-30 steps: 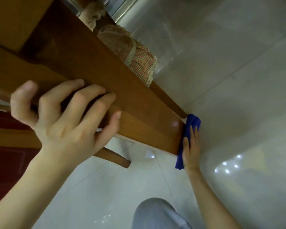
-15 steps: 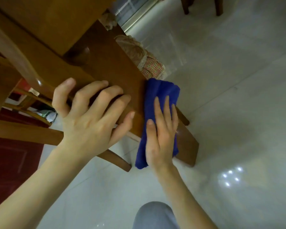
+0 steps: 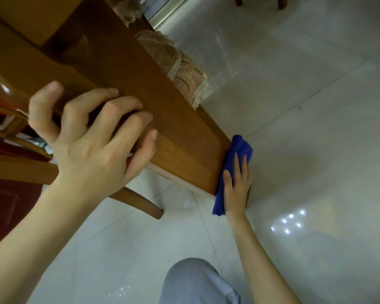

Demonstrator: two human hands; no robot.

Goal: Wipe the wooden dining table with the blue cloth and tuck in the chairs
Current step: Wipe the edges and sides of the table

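A long wooden panel of the dining table (image 3: 162, 119) runs from upper left down to the right. My left hand (image 3: 92, 139) rests on it with curled fingers, gripping its near edge. The folded blue cloth (image 3: 233, 163) lies against the panel's lower right end. My right hand (image 3: 236, 187) presses flat on the cloth with straight fingers. Part of a wooden chair (image 3: 20, 170) shows at the left edge, its curved leg (image 3: 138, 202) reaching onto the floor.
A seat cushion with checked, lace-trimmed fabric (image 3: 184, 77) sits behind the panel. Glossy white floor tiles (image 3: 294, 106) fill the right side. My knee in grey trousers (image 3: 198, 281) is at the bottom. Two more chair legs (image 3: 281, 2) show at the top.
My right hand slid the blue cloth from the middle of the panel, beside my left hand, back down to its lower right end. My left hand kept its hold.
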